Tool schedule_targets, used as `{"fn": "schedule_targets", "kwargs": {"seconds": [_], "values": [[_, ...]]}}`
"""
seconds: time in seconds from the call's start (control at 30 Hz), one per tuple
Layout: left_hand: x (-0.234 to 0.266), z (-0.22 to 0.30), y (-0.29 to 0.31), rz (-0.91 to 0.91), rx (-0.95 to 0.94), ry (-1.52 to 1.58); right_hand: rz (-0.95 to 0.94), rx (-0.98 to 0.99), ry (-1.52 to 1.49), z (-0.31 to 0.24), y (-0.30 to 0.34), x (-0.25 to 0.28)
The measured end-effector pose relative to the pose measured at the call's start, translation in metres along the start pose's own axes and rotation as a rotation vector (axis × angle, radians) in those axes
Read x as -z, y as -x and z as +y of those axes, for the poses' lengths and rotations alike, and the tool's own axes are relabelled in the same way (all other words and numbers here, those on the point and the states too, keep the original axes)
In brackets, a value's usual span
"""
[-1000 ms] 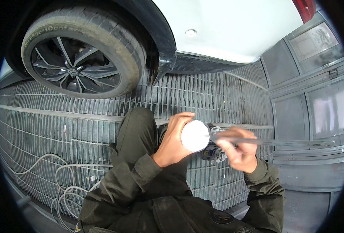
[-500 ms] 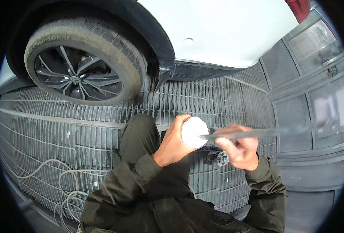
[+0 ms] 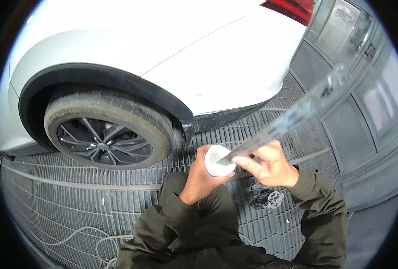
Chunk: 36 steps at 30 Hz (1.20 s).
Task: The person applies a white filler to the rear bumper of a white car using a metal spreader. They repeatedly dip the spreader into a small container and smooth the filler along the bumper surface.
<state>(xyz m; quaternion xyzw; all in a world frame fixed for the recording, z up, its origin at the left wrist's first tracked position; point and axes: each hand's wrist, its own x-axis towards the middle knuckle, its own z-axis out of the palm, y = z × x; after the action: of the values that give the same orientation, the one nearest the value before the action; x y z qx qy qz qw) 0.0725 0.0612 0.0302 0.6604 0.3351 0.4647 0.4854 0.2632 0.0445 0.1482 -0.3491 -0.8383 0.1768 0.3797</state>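
Observation:
Wrapped around a white cup (image 3: 220,169) is my left hand (image 3: 198,178), which holds it upright above my knee with its mouth facing up. Pale material shows inside. My right hand (image 3: 269,166) pinches a long, flat metal stirring stick (image 3: 279,125) near its lower end. The stick's tip dips into the cup, while the rest slants up to the right; its upper part is smeared by motion and bears dark marks or slots. Exactly what coats the tip is too small to tell.
A white car (image 3: 235,58) stands in front, its wheel (image 3: 102,145) at left. Grated floor (image 3: 78,197) lies beneath. Below my right hand are a spray gun-like tool (image 3: 268,199) and a hose (image 3: 80,231) to the left. Grey panelled doors (image 3: 349,130) rise at right.
The stick has swung from nearly level to a steep upward slant, its tip still in the cup. My view has tilted up, showing more of the car's side.

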Motion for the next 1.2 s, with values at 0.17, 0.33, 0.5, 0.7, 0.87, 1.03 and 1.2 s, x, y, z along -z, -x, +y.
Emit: {"fn": "schedule_targets", "kwargs": {"seconds": [0.17,0.33,0.5,0.7,0.87,1.03,1.2], "values": [[0.005,0.002,-0.004,0.024,0.050,0.037,0.045,0.060,0.043,0.001,-0.008,0.004],[0.002,0.001,0.000,0.001,-0.021,-0.017,0.101,-0.030,0.033,-0.002,-0.007,0.005],[0.001,0.000,0.001,-0.038,0.008,0.057,0.054,0.060,-0.009,-0.002,0.000,0.004],[0.013,0.006,-0.005,-0.195,0.089,0.118,-0.054,0.006,-0.025,-0.008,0.006,0.009],[0.022,0.015,-0.030,-1.017,0.125,0.307,-0.367,0.009,-0.305,-0.005,-0.022,0.023],[0.017,0.018,-0.029,-1.176,0.028,0.410,-0.538,-0.068,-0.250,0.007,-0.041,0.034],[0.032,0.002,-0.011,-0.549,0.068,0.361,-0.255,-0.220,-0.134,0.007,-0.025,0.031]]}}
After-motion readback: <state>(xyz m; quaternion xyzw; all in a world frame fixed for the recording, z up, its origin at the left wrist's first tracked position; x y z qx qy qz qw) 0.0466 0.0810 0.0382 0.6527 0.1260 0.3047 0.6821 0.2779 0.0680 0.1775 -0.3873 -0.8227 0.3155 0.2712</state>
